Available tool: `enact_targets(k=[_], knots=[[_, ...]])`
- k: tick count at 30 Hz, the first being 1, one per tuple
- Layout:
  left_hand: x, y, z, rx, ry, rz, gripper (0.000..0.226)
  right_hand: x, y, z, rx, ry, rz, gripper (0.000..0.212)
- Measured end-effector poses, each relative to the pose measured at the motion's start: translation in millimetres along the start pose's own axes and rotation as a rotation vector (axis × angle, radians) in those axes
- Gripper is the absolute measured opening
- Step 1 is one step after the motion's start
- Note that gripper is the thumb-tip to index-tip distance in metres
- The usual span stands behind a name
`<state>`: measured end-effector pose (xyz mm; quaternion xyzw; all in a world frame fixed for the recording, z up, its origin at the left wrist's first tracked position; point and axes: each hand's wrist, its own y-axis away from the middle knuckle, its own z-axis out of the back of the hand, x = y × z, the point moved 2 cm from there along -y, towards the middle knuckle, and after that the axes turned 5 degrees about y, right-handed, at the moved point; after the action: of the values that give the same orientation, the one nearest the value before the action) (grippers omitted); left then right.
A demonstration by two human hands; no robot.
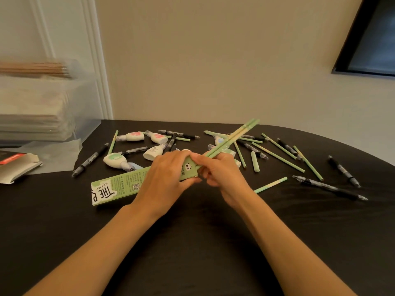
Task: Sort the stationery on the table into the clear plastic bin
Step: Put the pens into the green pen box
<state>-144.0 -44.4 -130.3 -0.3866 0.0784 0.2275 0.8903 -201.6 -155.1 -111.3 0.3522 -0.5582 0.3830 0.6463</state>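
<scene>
Head view: left hand grips the green pencil box on the black tabletop, right hand pinches a bunch of green pencils at its mouth, clear bin sits far left.

Green pencil box: printed carton, right end gripped by the left fingers. Green pencil bundle: pinched by the right fingers, slanting up and away. Loose pencils, black pens and correction tapes: scattered beyond the fingers. Clear plastic bin: well left of them.
</scene>
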Motion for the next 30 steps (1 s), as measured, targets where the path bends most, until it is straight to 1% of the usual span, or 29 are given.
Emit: enact_targets(k=[1,3,6,8,10,12,13,15,16,17,18,19,21,22,24,27,30], knots=[[1,-1,-1,-0.014,0.001,0.021,0.056,0,1,-2,-0.038,0.057,-0.007,0.013],[0,-3,-1,-0.049,0.002,0.038,0.053,2,0,-7,-0.092,0.072,-0.001,0.018],[-5,-7,2,-0.109,0.044,0.076,0.051,7,-1,-13,-0.15,-0.007,0.055,0.015],[-6,-7,4,-0.137,0.051,0.09,0.052,11,-2,-11,-0.2,-0.086,0.108,0.018],[-6,-7,4,-0.145,0.042,0.1,0.054,13,-2,-6,-0.236,-0.189,0.116,0.021],[-5,-7,5,-0.147,0.03,0.108,0.053,11,-3,-3,-0.2,-0.188,0.095,0.026],[-5,-7,4,-0.144,0.019,0.102,0.052,9,-4,-4,-0.15,-0.13,0.067,0.029],[-4,-6,3,-0.149,-0.005,0.088,0.051,6,-2,-12,0.002,-0.007,-0.019,0.032],[-4,-5,4,-0.15,-0.006,0.098,0.051,5,-1,-16,0.074,0.018,-0.054,0.034],[-3,-4,4,-0.149,-0.004,0.111,0.051,3,-1,-17,0.11,0.012,-0.075,0.036],[-3,-4,5,-0.15,-0.008,0.114,0.052,4,-1,-17,0.101,-0.031,-0.085,0.036],[-2,-4,5,-0.155,-0.019,0.112,0.052,5,-2,-14,0.057,-0.113,-0.089,0.034],[-2,-4,7,-0.155,-0.023,0.126,0.053,5,-5,-3,-0.091,-0.296,-0.039,0.023],[-3,-5,7,-0.146,-0.015,0.141,0.053,5,-6,3,-0.166,-0.344,0.006,0.02],[-6,-5,7,-0.127,-0.006,0.144,0.055,2,-7,12,-0.254,-0.342,0.079,0.021],[-8,-5,6,-0.106,-0.003,0.134,0.055,0,-5,16,-0.264,-0.311,0.076,0.017],[-7,-5,5,-0.082,0.012,0.137,0.056,2,-4,13,-0.235,-0.389,0.079,0.02]])
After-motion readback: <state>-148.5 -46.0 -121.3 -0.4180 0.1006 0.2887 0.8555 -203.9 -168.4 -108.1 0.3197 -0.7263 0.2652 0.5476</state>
